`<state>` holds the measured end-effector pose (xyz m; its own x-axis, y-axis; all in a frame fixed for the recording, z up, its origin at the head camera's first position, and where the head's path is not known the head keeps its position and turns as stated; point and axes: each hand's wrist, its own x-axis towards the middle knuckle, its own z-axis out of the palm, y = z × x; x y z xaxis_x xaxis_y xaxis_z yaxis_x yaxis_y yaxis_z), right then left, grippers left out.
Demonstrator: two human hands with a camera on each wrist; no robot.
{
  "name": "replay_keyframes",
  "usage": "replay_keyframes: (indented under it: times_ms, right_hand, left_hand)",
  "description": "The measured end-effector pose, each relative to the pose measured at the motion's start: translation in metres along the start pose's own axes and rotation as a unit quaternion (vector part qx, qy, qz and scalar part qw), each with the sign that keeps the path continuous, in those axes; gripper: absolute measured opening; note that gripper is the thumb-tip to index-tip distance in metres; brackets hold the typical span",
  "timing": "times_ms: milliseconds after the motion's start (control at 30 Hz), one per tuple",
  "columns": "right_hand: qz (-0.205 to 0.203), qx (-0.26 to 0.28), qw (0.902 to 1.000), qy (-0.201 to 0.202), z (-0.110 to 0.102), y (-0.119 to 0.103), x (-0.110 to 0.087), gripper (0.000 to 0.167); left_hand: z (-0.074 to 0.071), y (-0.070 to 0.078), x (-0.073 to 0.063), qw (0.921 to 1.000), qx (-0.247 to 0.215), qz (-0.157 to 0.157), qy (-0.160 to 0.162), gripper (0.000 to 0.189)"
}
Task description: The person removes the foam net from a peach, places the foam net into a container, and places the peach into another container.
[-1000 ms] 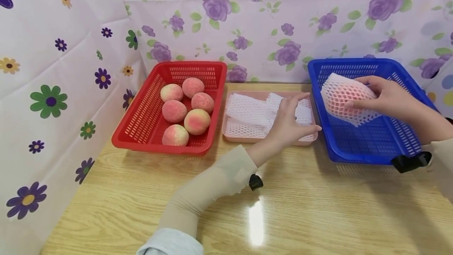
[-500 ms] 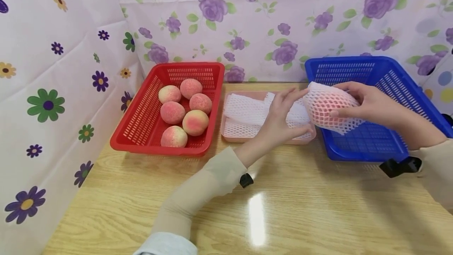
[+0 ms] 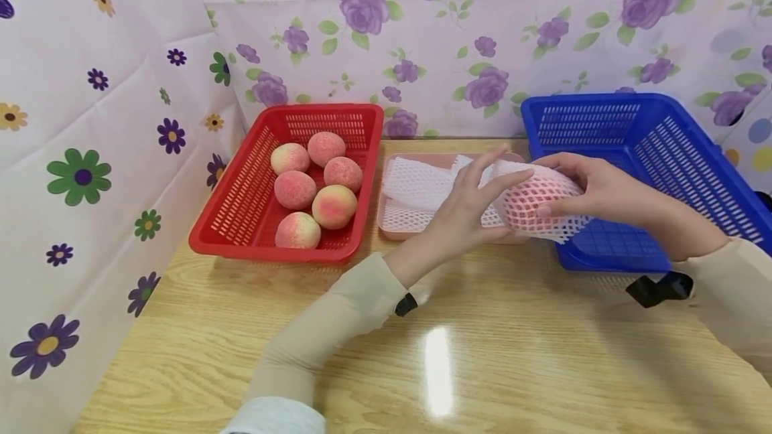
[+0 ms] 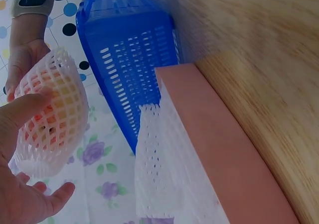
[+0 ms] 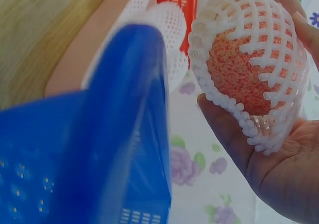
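Note:
A peach in a white foam net sleeve point(image 3: 539, 201) is held up at the inner side of the blue basket. My right hand point(image 3: 609, 191) grips it from the right, fingers on top and thumb on the near side. In the right wrist view the net point(image 5: 279, 55) has an open end where the speckled peach point(image 5: 239, 79) shows bare. My left hand point(image 3: 461, 216) reaches in from the left with its fingers spread. One left digit overlaps the net in the left wrist view, while its other fingers point(image 4: 57, 199) stretch away from it. Below lies a pink tray point(image 3: 395, 234) with flat foam nets point(image 3: 416, 183).
A red basket point(image 3: 226, 244) with several peaches point(image 3: 334, 206) stands on the left. The blue basket point(image 3: 609, 153) stands on the right, its rim point(image 5: 142, 40) close to my right wrist. Flowered cloth point(image 3: 440, 52) walls off the back and left of the wooden table point(image 3: 512, 340).
My right hand has carried the netted peach left and towards me, out from over the blue basket to above the tray's right end. My left hand has shifted slightly left, now meeting the net.

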<state>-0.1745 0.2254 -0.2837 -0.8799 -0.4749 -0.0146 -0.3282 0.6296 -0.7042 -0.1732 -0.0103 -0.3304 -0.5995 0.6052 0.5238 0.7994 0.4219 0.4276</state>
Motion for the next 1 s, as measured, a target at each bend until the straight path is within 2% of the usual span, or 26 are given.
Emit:
replay_keyframes:
  times_ms: [200, 300, 367, 467, 567, 700, 833, 1000]
  right_hand:
    - [-0.023, 0.025, 0.9992, -0.019, 0.014, -0.001, 0.003, 0.062]
    - [-0.041, 0.054, 0.9975, -0.020, 0.023, -0.003, 0.002, 0.063]
    - [-0.059, 0.074, 0.9954, -0.013, 0.028, -0.004, 0.002, 0.063]
    - [-0.078, 0.108, 0.9910, 0.002, 0.036, -0.007, 0.001, 0.063]
    - [-0.086, 0.129, 0.9879, 0.008, 0.042, -0.008, 0.002, 0.066]
    - [-0.097, 0.125, 0.9873, 0.007, 0.052, -0.010, 0.005, 0.075]
    - [-0.108, 0.118, 0.9871, 0.007, 0.061, -0.009, 0.007, 0.084]
    - [-0.120, 0.125, 0.9849, 0.005, 0.073, -0.008, 0.010, 0.097]
  left_hand:
    - [-0.006, -0.007, -0.010, 0.9989, 0.031, 0.025, -0.027, 0.070]
    - [-0.009, -0.010, -0.016, 0.9991, 0.010, 0.027, -0.032, 0.070]
    - [-0.011, -0.012, -0.021, 0.9994, -0.013, 0.023, -0.023, 0.070]
    - [-0.014, -0.014, -0.029, 0.9987, -0.050, 0.009, 0.000, 0.071]
    - [-0.016, -0.017, -0.035, 0.9976, -0.067, -0.005, 0.015, 0.073]
    - [-0.017, -0.019, -0.042, 0.9947, -0.097, -0.029, 0.021, 0.076]
    - [-0.018, -0.021, -0.048, 0.9881, -0.138, -0.061, 0.029, 0.077]
    - [-0.024, -0.024, -0.056, 0.9814, -0.164, -0.090, 0.042, 0.076]
